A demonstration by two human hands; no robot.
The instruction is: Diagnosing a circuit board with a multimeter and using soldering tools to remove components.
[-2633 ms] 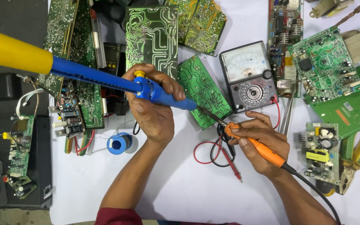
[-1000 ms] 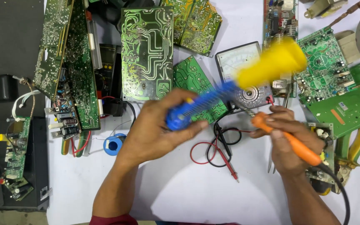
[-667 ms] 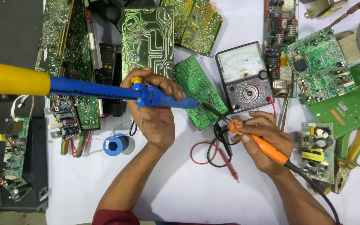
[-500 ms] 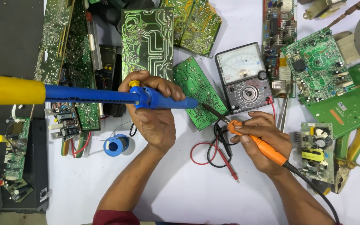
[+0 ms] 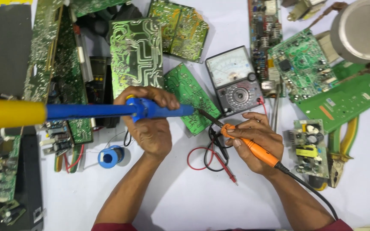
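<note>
My left hand grips a blue desoldering pump with a long yellow plunger end sticking out to the left. Its nozzle rests on a small green circuit board lying tilted on the white table. My right hand holds an orange soldering iron like a pen. The iron's dark tip touches the board's lower right edge, right by the pump's nozzle. A black cord runs from the iron past my right forearm.
An analog multimeter lies just behind the board, its red and black leads looped between my hands. A blue solder spool sits left of my left arm. Many circuit boards crowd the back and left. Yellow-handled pliers lie at right.
A second ago the pump was lifted and swung up to the right, above the meter. It has come back down level onto the board. The iron has stayed at the board's edge.
</note>
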